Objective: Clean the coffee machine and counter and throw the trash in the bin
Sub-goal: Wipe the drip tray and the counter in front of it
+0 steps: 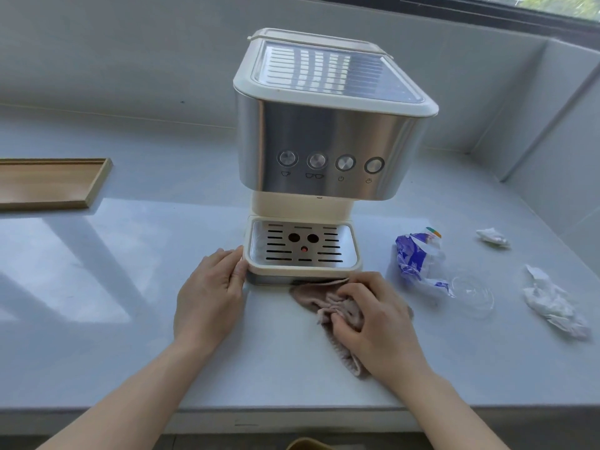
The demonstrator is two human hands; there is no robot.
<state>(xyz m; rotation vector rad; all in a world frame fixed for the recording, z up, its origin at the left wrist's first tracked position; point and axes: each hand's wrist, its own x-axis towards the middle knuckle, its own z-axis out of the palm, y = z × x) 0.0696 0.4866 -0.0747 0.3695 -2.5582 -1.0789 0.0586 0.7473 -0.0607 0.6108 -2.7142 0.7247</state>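
Note:
A cream and steel coffee machine (324,131) stands in the middle of the pale counter (113,261). Its drip tray (303,246) juts toward me. My left hand (209,297) lies flat on the counter with its fingertips against the tray's left corner. My right hand (378,319) is bunched on a pinkish-brown cloth (324,302), pressed to the counter at the tray's front edge. Trash lies to the right: a crumpled blue and white wrapper (417,258), a clear plastic lid (472,295), a small white paper wad (493,237) and a larger crumpled white paper (552,306).
A shallow wooden tray (48,183) sits at the far left of the counter. Grey walls close off the back and right side, with a window at the top right. The counter's front edge (292,414) runs just below my forearms.

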